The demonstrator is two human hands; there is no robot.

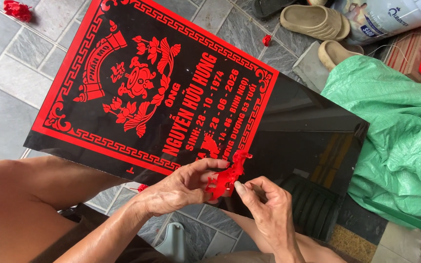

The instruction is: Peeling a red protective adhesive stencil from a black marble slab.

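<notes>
Both hands pinch red film, seemingly over the black slab.

Black slab: polished stone look, glossy, mirror-like reflections. Red film on it: thin, smooth, semi-gloss vinyl look. Peeled red strip: crumpled, pinched by both hands. Floor tiles: grey, matt, rough stone. Green sack: woven plastic. Sandals: matt foam.

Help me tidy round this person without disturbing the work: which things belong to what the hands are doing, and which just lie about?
In use: left hand, right hand, red sticker strip, glossy black slab.

Lying about: beige slippers, green tarp, crumpled red scraps, white bucket.
</notes>
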